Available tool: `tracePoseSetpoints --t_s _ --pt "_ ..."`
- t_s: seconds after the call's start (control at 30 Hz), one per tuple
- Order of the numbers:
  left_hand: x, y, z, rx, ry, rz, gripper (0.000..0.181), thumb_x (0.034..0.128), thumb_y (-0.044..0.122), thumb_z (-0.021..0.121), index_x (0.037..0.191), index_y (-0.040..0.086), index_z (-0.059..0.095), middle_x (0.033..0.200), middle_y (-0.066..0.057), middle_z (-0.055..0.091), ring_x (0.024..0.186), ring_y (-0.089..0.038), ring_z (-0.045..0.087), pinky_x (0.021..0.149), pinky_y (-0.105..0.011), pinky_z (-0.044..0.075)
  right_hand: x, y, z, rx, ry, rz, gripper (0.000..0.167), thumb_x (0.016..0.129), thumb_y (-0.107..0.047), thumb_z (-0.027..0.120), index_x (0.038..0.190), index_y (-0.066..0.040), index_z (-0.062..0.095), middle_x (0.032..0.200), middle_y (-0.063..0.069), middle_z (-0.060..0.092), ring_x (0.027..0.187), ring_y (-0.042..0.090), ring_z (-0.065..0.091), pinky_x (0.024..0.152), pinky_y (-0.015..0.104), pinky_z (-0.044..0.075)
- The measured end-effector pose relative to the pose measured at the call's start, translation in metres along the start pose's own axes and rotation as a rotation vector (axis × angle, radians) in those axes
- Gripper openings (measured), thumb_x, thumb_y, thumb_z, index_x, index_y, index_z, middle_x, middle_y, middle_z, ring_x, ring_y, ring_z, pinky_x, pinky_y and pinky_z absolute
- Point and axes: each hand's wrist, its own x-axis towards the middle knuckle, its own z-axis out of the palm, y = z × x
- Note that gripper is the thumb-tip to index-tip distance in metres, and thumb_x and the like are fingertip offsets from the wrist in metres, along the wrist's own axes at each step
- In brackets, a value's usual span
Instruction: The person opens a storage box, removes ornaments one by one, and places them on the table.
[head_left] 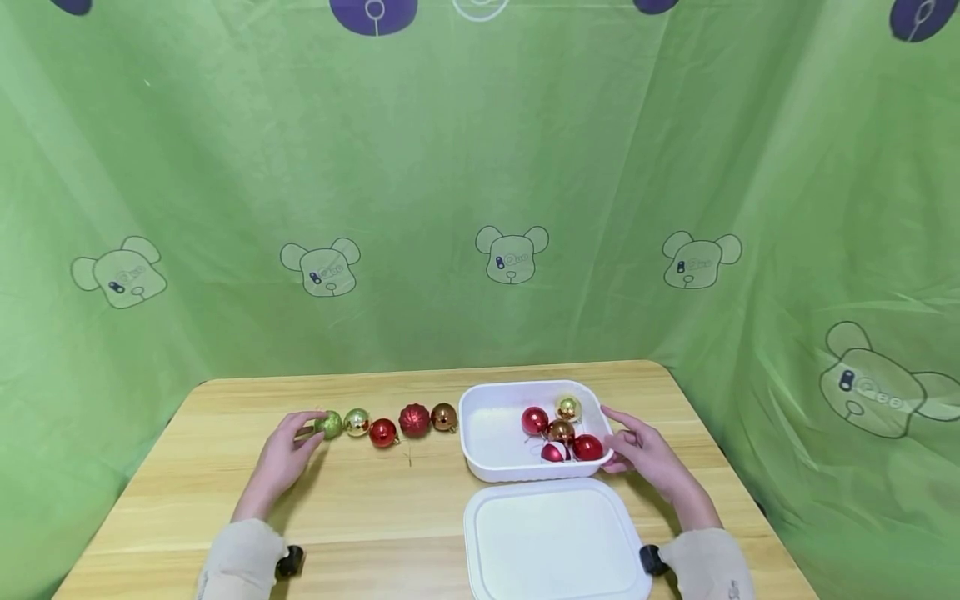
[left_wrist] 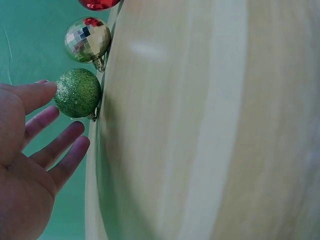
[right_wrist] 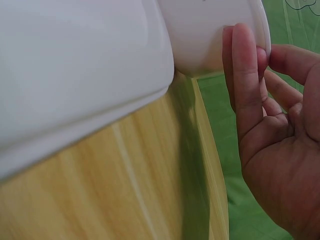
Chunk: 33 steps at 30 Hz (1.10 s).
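Note:
In the head view my left hand (head_left: 283,457) is at the left end of a row of Christmas baubles. Its fingers are spread, and a fingertip touches the glittery green bauble (left_wrist: 77,93), which lies on the table. A mirrored gold bauble (left_wrist: 87,40) lies beside it, followed by a shiny red bauble (head_left: 383,432), a ridged dark red bauble (head_left: 415,421) and a brown bauble (head_left: 444,417). My right hand (head_left: 651,457) rests against the right end of a white plastic box (head_left: 487,437), its fingers mostly straight at the rim. Several red, gold and brown baubles sit inside the box's right half.
A white lid (head_left: 555,542) lies flat on the wooden table (head_left: 375,533), just in front of the box. Green curtain (head_left: 420,183) with bear drawings hangs behind the table and at both sides. Black straps circle both wrists.

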Motion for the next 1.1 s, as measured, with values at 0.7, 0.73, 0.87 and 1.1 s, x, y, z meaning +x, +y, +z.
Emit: tracePoseSetpoints --t_s 0.7,0.73,0.87,1.1 --pt "-0.002 0.003 -0.004 0.082 0.040 0.033 0.042 0.1017 0.008 0.063 0.143 0.005 0.057 0.147 -0.022 0.053 0.131 -0.047 0.055 0.107 -0.060 0.051 0.000 -0.003 0.001 -0.013 0.009 0.018 0.067 0.105 -0.009 0.058 0.163 -0.007 0.026 0.100 0.021 0.068 0.083 0.023 0.073 0.081 0.036 0.066" --pt "-0.002 0.003 -0.004 0.096 0.047 0.042 0.042 0.1016 0.008 0.063 0.143 0.005 0.057 0.146 -0.022 0.054 0.131 -0.047 0.055 0.107 -0.061 0.051 0.000 -0.003 0.001 -0.013 0.010 0.019 0.066 0.105 -0.009 0.058 0.163 -0.007 0.026 0.100 0.021 0.068 0.083 0.022 0.073 0.081 0.036 0.066" --pt "0.000 0.011 -0.003 0.140 0.081 0.070 0.042 0.1012 0.010 0.064 0.142 0.006 0.057 0.145 -0.021 0.055 0.131 -0.046 0.054 0.106 -0.066 0.049 0.000 -0.002 0.000 -0.009 0.007 0.017 0.067 0.105 -0.009 0.058 0.163 -0.007 0.026 0.099 0.019 0.068 0.083 0.023 0.073 0.081 0.036 0.066" --pt "0.008 0.038 0.007 0.166 0.102 0.120 0.044 0.0999 0.010 0.066 0.143 0.009 0.057 0.147 -0.020 0.055 0.136 -0.043 0.051 0.113 -0.069 0.039 0.001 -0.001 0.000 -0.003 0.000 0.005 0.068 0.105 -0.010 0.058 0.163 -0.005 0.025 0.098 0.019 0.068 0.083 0.023 0.073 0.081 0.037 0.066"
